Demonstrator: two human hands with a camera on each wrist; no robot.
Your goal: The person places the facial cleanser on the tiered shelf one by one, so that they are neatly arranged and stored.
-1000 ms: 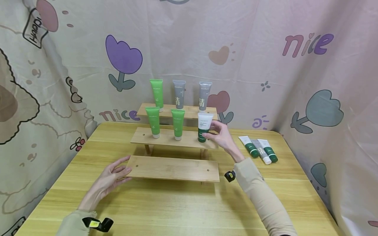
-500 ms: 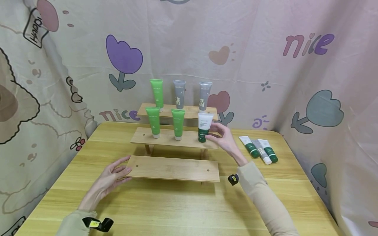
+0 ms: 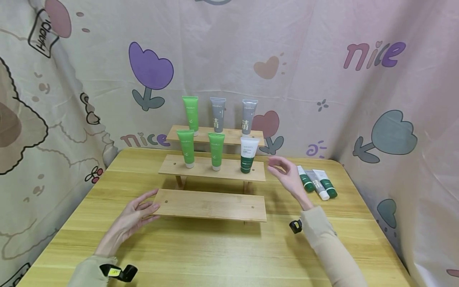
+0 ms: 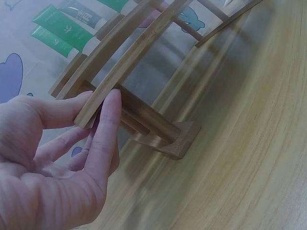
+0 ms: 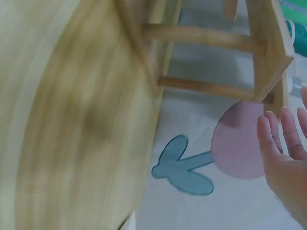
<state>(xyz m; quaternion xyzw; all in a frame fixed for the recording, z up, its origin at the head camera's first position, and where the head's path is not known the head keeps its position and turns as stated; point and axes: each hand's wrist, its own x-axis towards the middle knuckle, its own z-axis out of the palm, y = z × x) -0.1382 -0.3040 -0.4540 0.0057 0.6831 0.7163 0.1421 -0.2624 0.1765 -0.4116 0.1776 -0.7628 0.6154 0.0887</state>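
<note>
My left hand (image 3: 134, 217) pinches the left end of the lowest board of a three-tier wooden display stand (image 3: 211, 204), thumb on top and fingers beneath in the left wrist view. On the middle tier a white and dark green squeeze tube (image 3: 248, 156) stands upright on its cap, right of two green tubes. My right hand (image 3: 288, 177) is in the air to the right of that tier, loosely curved and holding nothing. Beyond it several squeeze tubes (image 3: 317, 185) lie side by side on the table, the leftmost partly hidden by the hand.
A green tube (image 3: 191, 113) and two grey-blue tubes (image 3: 217, 115) stand on the top tier. The stand rests on a wooden table (image 3: 215, 255). A printed curtain (image 3: 215, 48) hangs behind and at both sides.
My right hand has let go of the white and dark green squeeze tube and moved right, toward the lying tubes. The tube stays standing. My left hand has not moved.
</note>
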